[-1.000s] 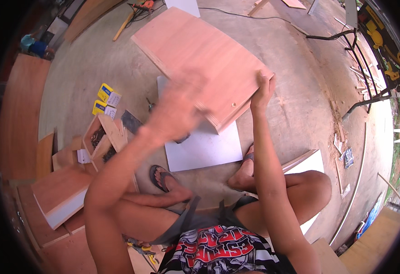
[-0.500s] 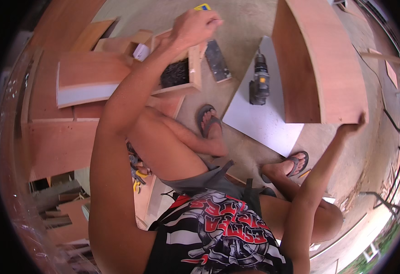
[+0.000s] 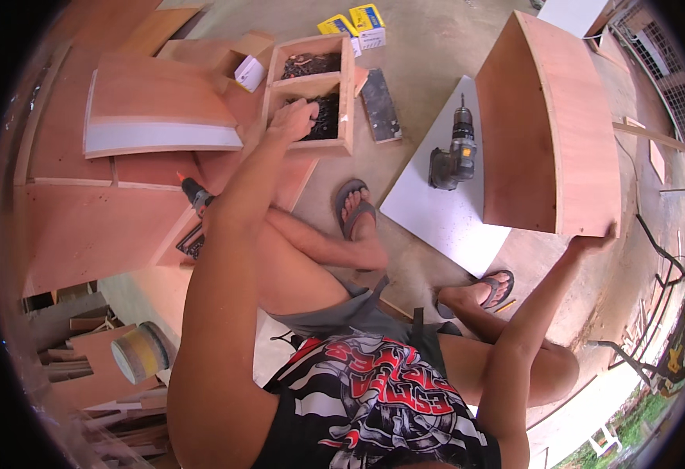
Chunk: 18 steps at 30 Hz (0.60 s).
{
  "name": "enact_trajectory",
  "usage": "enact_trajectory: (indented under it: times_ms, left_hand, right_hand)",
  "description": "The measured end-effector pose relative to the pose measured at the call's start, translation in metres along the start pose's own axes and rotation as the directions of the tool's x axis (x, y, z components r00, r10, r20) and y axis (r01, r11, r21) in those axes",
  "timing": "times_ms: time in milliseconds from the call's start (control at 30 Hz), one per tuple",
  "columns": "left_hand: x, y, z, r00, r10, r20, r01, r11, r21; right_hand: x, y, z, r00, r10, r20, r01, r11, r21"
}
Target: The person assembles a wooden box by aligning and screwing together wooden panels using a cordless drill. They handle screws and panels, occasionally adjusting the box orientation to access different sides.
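Seemingly, screws (image 3: 328, 117) sought: left hand (image 3: 295, 120) half-curled in tray (image 3: 346, 117), catch hidden; plywood box (image 3: 581, 125) gripped at corner by right hand (image 3: 595, 241); fine pinch called for.

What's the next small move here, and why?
Probably pinch a few dark pieces from the divided tray: the left hand is over its nearer compartment, while the right hand holds a lower corner of the wooden frame.
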<state>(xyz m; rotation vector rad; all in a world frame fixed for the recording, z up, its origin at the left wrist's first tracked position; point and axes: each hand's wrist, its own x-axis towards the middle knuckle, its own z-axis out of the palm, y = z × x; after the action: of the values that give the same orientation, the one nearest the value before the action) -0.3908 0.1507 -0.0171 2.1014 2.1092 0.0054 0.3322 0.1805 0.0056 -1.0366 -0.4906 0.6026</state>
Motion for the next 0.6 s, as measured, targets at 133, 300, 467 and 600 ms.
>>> enact_trajectory:
  times_ms: [133, 300, 467, 600]
  left_hand:
    - [0.011, -0.006, 0.002, 0.993, 0.1, 0.057, -0.107, 0.982, 0.155]
    - [0.016, -0.032, -0.018, 0.993, 0.11, 0.029, -0.113, 0.988, 0.102]
    - [0.042, -0.011, -0.04, 0.973, -0.001, 0.231, 0.023, 0.995, -0.092]
    - [0.039, -0.094, -0.047, 0.984, -0.076, 0.163, 0.168, 0.716, -0.677]
  right_hand:
    - [-0.002, 0.01, -0.002, 0.996, -0.083, -0.043, 0.081, 0.996, -0.047]
    - [-0.015, 0.004, 0.019, 0.986, -0.168, 0.003, 0.168, 0.986, -0.011]
    - [-0.023, -0.02, 0.019, 0.986, -0.152, -0.063, 0.15, 0.988, -0.043]
    - [-0.038, -0.015, 0.038, 0.993, -0.106, -0.052, 0.106, 0.994, -0.011]
